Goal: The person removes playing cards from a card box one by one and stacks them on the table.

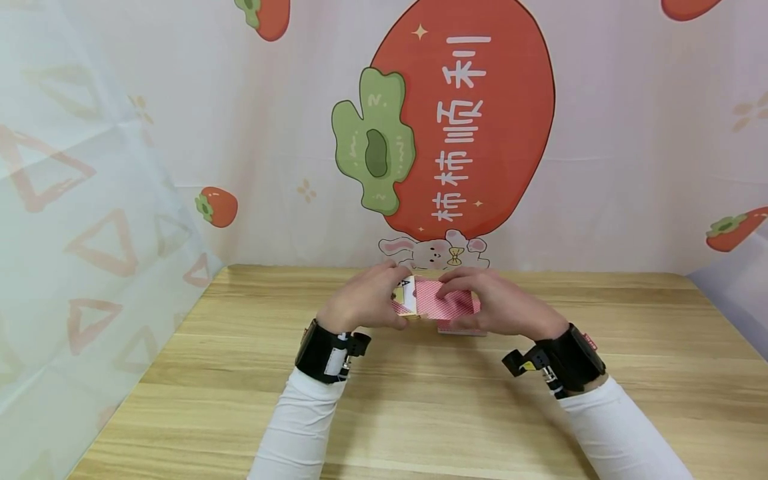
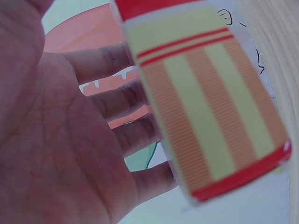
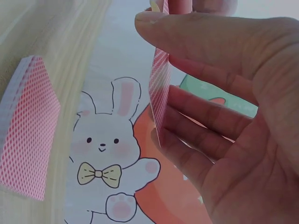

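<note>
My left hand (image 1: pixel 366 298) grips a playing card box (image 1: pixel 407 297) by its edges. The box's striped yellow and orange side with red ends fills the left wrist view. A picture of an ace shows on its top in the head view. My right hand (image 1: pixel 503 305) pinches a thin red-patterned playing card (image 3: pixel 160 88) between thumb and fingers, seen edge-on in the right wrist view. That card's back spans from the box to my right fingers in the head view. Below it on the table lies a deck of playing cards (image 3: pixel 32 135), red backs up.
The wooden table (image 1: pixel 420 413) reaches back to a cloth backdrop (image 1: pixel 288 133) printed with a large persimmon and a rabbit. Another patterned cloth hangs at the left edge. Each wrist carries a black strap with a small camera.
</note>
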Demonstrator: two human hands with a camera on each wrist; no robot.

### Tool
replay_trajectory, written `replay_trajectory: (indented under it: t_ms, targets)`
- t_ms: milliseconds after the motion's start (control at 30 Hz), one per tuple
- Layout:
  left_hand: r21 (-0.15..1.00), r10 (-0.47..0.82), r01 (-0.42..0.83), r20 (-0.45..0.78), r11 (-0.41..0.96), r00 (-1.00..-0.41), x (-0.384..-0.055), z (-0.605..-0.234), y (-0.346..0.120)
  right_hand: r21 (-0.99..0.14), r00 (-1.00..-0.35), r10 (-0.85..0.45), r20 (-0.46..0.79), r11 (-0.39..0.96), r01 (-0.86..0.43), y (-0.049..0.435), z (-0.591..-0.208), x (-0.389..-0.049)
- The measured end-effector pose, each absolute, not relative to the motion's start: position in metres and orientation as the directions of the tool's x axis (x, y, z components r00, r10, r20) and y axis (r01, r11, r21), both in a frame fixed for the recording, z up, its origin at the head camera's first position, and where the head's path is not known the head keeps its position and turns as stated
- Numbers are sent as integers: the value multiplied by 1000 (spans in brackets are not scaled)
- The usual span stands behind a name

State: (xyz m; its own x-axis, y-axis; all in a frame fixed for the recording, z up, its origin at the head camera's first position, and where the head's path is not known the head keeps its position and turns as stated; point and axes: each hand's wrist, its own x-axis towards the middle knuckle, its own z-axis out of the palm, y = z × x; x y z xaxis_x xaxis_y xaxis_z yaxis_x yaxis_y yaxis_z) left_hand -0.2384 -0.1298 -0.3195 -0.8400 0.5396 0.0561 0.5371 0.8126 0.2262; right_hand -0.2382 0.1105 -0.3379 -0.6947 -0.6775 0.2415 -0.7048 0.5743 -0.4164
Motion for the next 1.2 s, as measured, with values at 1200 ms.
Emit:
replay_trajectory:
  t_ms: [1200]
  targets:
    - [321,520,507,53,800,-853,-243,-320,-141,-475,-696,-600,394,516,-713,135,-337,-249]
